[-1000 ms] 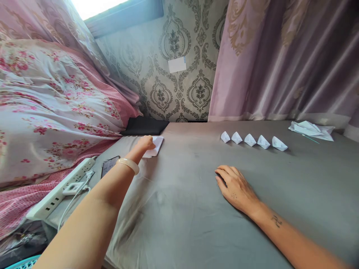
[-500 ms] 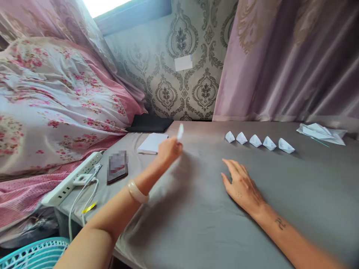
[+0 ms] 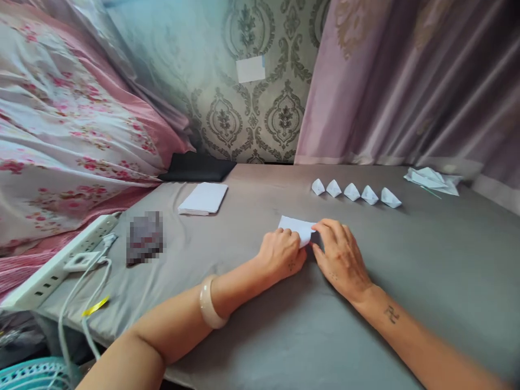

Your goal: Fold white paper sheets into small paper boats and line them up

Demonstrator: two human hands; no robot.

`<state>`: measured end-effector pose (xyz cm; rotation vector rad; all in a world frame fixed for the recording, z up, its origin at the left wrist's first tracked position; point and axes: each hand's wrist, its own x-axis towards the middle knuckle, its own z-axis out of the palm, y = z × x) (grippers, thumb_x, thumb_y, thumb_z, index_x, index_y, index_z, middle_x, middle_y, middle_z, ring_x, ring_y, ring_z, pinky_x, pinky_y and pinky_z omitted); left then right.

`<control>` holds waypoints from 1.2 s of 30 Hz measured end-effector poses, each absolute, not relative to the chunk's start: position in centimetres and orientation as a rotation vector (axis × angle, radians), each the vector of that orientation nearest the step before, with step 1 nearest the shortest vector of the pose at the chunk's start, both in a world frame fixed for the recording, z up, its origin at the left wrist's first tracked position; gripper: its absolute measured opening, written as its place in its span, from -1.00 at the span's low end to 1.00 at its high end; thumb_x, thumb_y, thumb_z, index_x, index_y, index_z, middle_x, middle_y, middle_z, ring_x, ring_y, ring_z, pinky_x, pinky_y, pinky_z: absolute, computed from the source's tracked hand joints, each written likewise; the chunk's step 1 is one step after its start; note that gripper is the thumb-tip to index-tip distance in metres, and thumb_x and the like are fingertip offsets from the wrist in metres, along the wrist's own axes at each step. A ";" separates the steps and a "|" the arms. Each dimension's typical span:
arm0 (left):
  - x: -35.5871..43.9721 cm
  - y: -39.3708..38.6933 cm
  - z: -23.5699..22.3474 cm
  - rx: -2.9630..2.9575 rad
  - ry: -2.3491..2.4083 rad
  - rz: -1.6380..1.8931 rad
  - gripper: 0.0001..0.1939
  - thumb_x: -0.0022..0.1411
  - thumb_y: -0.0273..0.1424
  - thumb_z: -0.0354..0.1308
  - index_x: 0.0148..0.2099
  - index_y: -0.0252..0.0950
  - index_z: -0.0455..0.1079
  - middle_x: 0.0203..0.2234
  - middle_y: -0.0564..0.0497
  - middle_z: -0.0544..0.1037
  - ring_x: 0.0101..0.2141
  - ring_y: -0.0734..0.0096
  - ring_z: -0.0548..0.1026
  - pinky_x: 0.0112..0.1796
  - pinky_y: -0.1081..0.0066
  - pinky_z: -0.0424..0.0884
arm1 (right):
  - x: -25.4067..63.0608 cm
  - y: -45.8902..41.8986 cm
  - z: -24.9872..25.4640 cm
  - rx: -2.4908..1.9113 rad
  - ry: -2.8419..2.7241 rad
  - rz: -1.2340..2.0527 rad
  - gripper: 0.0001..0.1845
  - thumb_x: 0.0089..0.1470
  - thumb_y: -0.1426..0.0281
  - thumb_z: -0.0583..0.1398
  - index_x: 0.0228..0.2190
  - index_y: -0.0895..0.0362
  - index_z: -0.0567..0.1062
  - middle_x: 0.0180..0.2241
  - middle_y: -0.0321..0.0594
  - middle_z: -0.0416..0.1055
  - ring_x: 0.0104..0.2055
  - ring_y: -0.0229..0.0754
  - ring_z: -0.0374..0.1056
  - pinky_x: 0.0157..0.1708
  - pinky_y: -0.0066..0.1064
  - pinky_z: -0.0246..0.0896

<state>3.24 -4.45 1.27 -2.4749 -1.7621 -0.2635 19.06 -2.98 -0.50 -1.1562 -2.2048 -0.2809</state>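
A white sheet of paper is held over the grey-covered table by my left hand, whose fingers are curled over its near edge. My right hand meets the sheet's right edge, its index finger on the corner and its thumb just below. The paper bends a little at that side. Beyond my hands, several small folded paper boats stand in a row. A stack of white paper lies to the left, away from both hands.
A phone, its screen blurred out, lies at the left. Past it are a white power strip with cables and a yellow tag. A black flat item sits at the back, plastic-wrapped paper at the back right.
My left hand has come from beside the paper stack to the table's middle, carrying the sheet. My right hand now touches that sheet's edge. The view has shifted somewhat right and down.
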 end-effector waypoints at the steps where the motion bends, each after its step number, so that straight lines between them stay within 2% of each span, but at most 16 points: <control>1: 3.1 -4.5 1.2 -2.481 -1.753 -0.275 -0.72 0.26 -0.25 0.00 -0.25 -0.34 0.42 -0.35 -0.14 0.57 -0.28 0.13 0.54 -0.34 0.30 0.43 | 19.1 -3.1 -0.5 -1.160 -2.251 -0.285 -0.65 0.06 0.57 0.14 -0.08 0.14 0.41 -0.04 -0.03 0.34 -0.07 0.02 0.25 -0.10 -0.21 0.19; 4: 3.0 -4.5 1.0 -2.507 -1.737 -0.334 -0.59 0.29 -0.10 -0.03 -0.26 -0.36 0.42 -0.34 -0.16 0.56 -0.27 0.09 0.53 -0.26 0.21 0.42 | 19.2 -3.2 -0.5 -1.190 -2.381 -0.230 -0.69 0.06 0.61 0.11 -0.20 0.06 0.49 -0.08 -0.13 0.37 -0.14 -0.04 0.27 -0.20 -0.27 0.21; 6: 2.8 -4.6 1.0 -2.538 -1.727 -0.415 -0.45 0.22 0.06 -0.03 -0.23 -0.37 0.42 -0.32 -0.18 0.56 -0.25 0.05 0.52 -0.21 0.15 0.40 | 19.6 -3.0 -0.8 -1.200 -2.430 -0.118 -0.72 0.07 0.61 0.11 -0.26 0.06 0.51 -0.15 -0.17 0.41 -0.19 -0.08 0.30 -0.25 -0.31 0.23; 9: 2.2 -4.4 1.0 -2.603 -1.619 -0.587 -0.25 0.06 0.23 0.00 -0.11 -0.39 0.39 -0.20 -0.23 0.55 -0.17 0.00 0.50 -0.11 0.08 0.36 | 20.4 -2.3 -1.4 -1.225 -2.350 0.117 -0.69 0.05 0.62 0.10 -0.22 0.09 0.51 -0.15 -0.19 0.43 -0.20 -0.14 0.36 -0.25 -0.36 0.26; 11: 1.5 -4.0 0.8 -2.652 -1.502 -0.698 -0.20 -0.01 0.24 0.07 -0.02 -0.38 0.35 -0.13 -0.23 0.54 -0.11 0.01 0.48 -0.03 0.06 0.32 | 21.0 -1.7 -1.8 -1.237 -2.236 0.234 -0.64 0.01 0.66 0.10 -0.20 0.10 0.51 -0.13 -0.20 0.45 -0.19 -0.17 0.39 -0.22 -0.39 0.27; 13: 0.7 -3.3 0.6 -2.703 -1.380 -0.774 -0.27 0.04 0.14 0.14 0.04 -0.35 0.31 -0.10 -0.20 0.53 -0.07 0.05 0.46 0.01 0.09 0.30 | 21.5 -1.2 -2.0 -1.245 -2.170 0.272 -0.60 -0.03 0.69 0.09 -0.21 0.11 0.51 -0.12 -0.19 0.46 -0.17 -0.18 0.40 -0.20 -0.39 0.28; 16: -0.4 -2.2 -0.1 -2.789 -1.218 -0.749 -0.68 0.30 -0.28 0.05 0.05 -0.29 0.32 -0.01 -0.13 0.51 -0.02 0.20 0.46 0.04 0.16 0.30 | 21.7 -1.3 -1.7 -1.301 -2.193 0.234 -0.56 -0.06 0.71 0.06 -0.21 0.10 0.51 -0.12 -0.19 0.46 -0.16 -0.15 0.39 -0.21 -0.35 0.29; 17: -0.7 -1.9 -0.3 -2.828 -1.176 -0.714 -0.72 0.31 -0.41 -0.01 0.04 -0.28 0.34 -0.01 -0.11 0.51 -0.01 0.24 0.46 0.05 0.17 0.30 | 21.6 -1.4 -1.5 -1.320 -2.228 0.207 -0.55 -0.06 0.71 0.05 -0.21 0.09 0.51 -0.12 -0.19 0.46 -0.15 -0.13 0.38 -0.21 -0.33 0.30; 19: -1.0 -1.5 -0.8 -2.891 -1.122 -0.651 -0.67 0.28 -0.55 -0.08 0.02 -0.27 0.37 -0.02 -0.08 0.53 -0.02 0.28 0.48 0.05 0.19 0.32 | 21.6 -1.7 -1.1 -1.322 -2.313 0.148 -0.51 -0.07 0.70 0.05 -0.15 0.08 0.50 -0.11 -0.18 0.46 -0.10 -0.09 0.34 -0.19 -0.29 0.30; 22: -1.2 -1.4 -1.2 -2.928 -1.088 -0.614 -0.64 0.25 -0.56 -0.11 0.01 -0.31 0.39 -0.02 -0.09 0.54 -0.01 0.28 0.49 0.04 0.23 0.36 | 21.7 -1.7 -0.9 -1.231 -2.406 0.112 -0.40 -0.09 0.68 0.07 0.01 0.10 0.41 0.01 -0.14 0.40 0.03 -0.03 0.25 -0.05 -0.21 0.27; 25: -1.1 -1.5 -1.2 -2.915 -1.096 -0.597 -0.62 0.25 -0.55 -0.12 0.02 -0.31 0.40 -0.01 -0.09 0.53 0.02 0.29 0.48 0.05 0.27 0.37 | 22.2 -1.3 -1.2 -1.141 -2.500 0.166 -0.39 -0.08 0.65 0.08 0.05 0.13 0.39 0.11 -0.13 0.33 0.11 -0.03 0.19 0.06 -0.15 0.21; 31: -1.0 -2.0 -0.6 -2.930 -1.135 -0.472 -0.57 0.15 -0.60 -0.10 0.01 -0.28 0.41 0.03 -0.08 0.51 0.05 0.29 0.45 0.11 0.26 0.30 | 22.8 -1.5 -0.6 -1.069 -2.655 0.117 -0.38 -0.06 0.68 0.02 0.07 0.21 0.37 0.13 -0.03 0.30 0.13 -0.03 0.19 0.05 -0.12 0.23; 36: -0.9 -2.3 -0.1 -2.950 -1.067 -0.447 -0.60 0.12 -0.60 -0.07 -0.04 -0.30 0.42 -0.02 -0.11 0.53 0.00 0.24 0.48 0.09 0.24 0.30 | 22.8 -2.0 0.4 -1.030 -2.710 0.080 -0.42 -0.07 0.69 0.03 0.01 0.18 0.42 0.09 -0.05 0.34 0.08 -0.04 0.23 0.03 -0.13 0.25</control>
